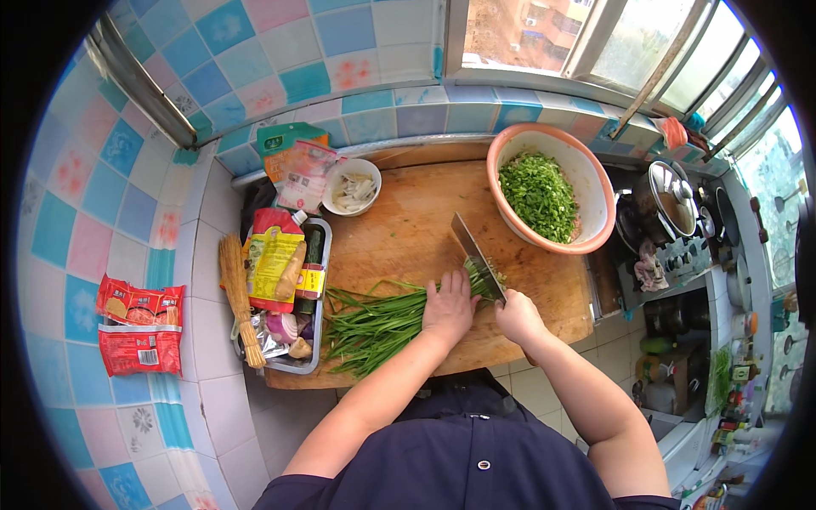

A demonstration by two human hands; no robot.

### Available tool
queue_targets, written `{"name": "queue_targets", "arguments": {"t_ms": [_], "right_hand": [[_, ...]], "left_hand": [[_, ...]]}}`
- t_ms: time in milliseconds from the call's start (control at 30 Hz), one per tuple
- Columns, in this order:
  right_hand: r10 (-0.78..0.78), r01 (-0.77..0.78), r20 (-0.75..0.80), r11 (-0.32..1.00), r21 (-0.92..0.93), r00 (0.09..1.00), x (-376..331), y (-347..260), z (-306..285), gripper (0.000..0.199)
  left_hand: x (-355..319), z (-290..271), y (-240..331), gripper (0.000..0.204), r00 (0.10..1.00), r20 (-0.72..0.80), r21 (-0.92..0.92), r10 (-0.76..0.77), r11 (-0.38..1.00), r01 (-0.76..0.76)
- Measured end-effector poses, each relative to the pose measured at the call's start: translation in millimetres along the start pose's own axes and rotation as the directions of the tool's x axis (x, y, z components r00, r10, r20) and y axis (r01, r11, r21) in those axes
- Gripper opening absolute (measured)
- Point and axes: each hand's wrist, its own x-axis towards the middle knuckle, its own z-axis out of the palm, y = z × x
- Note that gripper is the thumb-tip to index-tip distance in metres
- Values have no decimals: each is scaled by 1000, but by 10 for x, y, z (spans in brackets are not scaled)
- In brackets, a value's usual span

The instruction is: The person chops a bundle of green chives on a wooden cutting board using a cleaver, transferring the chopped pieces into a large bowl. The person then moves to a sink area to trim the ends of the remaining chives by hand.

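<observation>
- Two hands work over a wooden board (408, 238); the right hand (519, 320) is clenched around a knife's (478, 253) handle.
- The left hand (450, 308) lies palm down on long greens (378, 327), fingers near the blade; whether they grip underneath, I cannot tell.
- The greens spread leftward across the board's near part, their right end at the blade.
- Far right on the board, an orange-rimmed bowl (597, 183) holds chopped greens (537, 197).
- Far left, a small white bowl (371, 202) holds pale pieces (353, 189).
- Left of the long greens, a tray (318, 336) carries a pouch (270, 263) and onion (282, 327).
</observation>
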Motion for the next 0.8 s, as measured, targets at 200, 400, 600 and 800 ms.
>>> {"name": "queue_targets", "arguments": {"t_ms": [200,400,600,800], "right_hand": [[17,-18,8,997,76,1000,76,-46,-19,30],[13,-23,54,980,196,998,-64,-67,-322,28],[-50,47,57,998,48,997,-321,-71,-508,28],[112,-116,243,993,4,963,-227,-184,-585,29]], "left_hand": [[-81,-30,-21,63,998,-32,18,46,999,-45],[-102,-11,-75,63,997,-56,-3,59,998,-59],[24,-61,-54,63,1000,-13,-32,8,999,-8],[36,-11,-43,60,999,-8,-34,34,999,-34]]}}
